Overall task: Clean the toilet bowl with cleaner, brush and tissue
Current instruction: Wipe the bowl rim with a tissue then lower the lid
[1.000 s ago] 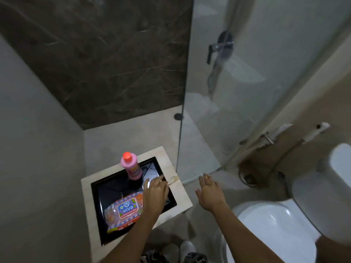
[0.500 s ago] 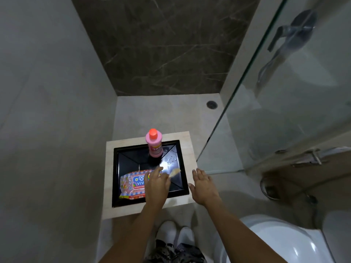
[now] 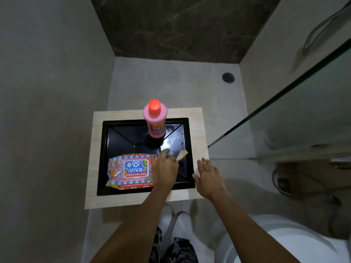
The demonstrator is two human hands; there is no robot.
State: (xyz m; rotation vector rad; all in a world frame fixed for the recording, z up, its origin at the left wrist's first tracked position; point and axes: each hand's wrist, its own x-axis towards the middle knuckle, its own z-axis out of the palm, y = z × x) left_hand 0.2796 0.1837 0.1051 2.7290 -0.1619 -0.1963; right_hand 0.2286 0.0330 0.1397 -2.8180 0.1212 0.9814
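Note:
A pink cleaner bottle point(image 3: 155, 120) with an orange-red cap stands upright at the back of a black tray point(image 3: 146, 191). A pack of Viva wipes point(image 3: 133, 170) lies flat in the tray's front left. My left hand point(image 3: 165, 168) hovers over the pack's right end and pinches a small beige piece point(image 3: 182, 154) at its fingertips. My right hand point(image 3: 209, 177) is spread, fingers straight, over the tray's right rim, holding nothing. The white toilet bowl point(image 3: 284, 243) shows at the lower right. No brush is in view.
The tray sits in a pale wooden stand point(image 3: 91, 186) on the tiled floor. A glass shower panel point(image 3: 284, 114) runs along the right. A floor drain point(image 3: 228, 77) lies at the back, and a coiled hose point(image 3: 284, 181) by the right wall. Grey wall closes the left.
The view has swung left and down, so the tray is now central and the toilet sits at the lower right. Both hands stay over the tray's right side.

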